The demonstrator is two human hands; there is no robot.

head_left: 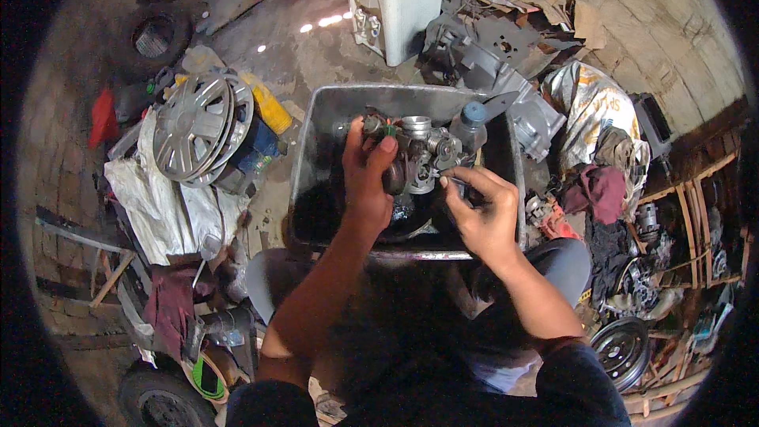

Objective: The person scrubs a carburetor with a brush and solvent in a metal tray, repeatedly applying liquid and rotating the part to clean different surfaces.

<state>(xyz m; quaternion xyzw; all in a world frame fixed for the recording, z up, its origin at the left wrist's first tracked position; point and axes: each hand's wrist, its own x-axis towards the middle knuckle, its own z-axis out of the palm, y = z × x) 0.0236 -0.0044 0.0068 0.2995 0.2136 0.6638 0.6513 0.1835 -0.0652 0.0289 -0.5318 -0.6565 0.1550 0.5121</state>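
A metal carburetor [421, 146] is held up over a dark rectangular tub [395, 254] in front of me. My left hand [368, 174] is closed around its left side, with the thumb on top beside a small green and orange bit. At the lower right of the carburetor, my right hand [484, 209] pinches with thumb and forefinger. Whatever sits between those fingertips is too small to make out. Inside the tub, a clear bottle with a blue cap [473, 115] stands just behind my right hand. Dark wet-looking liquid shows below the carburetor.
Beyond the tub stands a white plastic container [399, 12]. Grey metal engine casings [531, 122] lie to its right, near a white sack [593, 111] and a maroon cloth [594, 192]. Silver hubcaps [194, 126] lean at left. A tyre [162, 403] lies at lower left.
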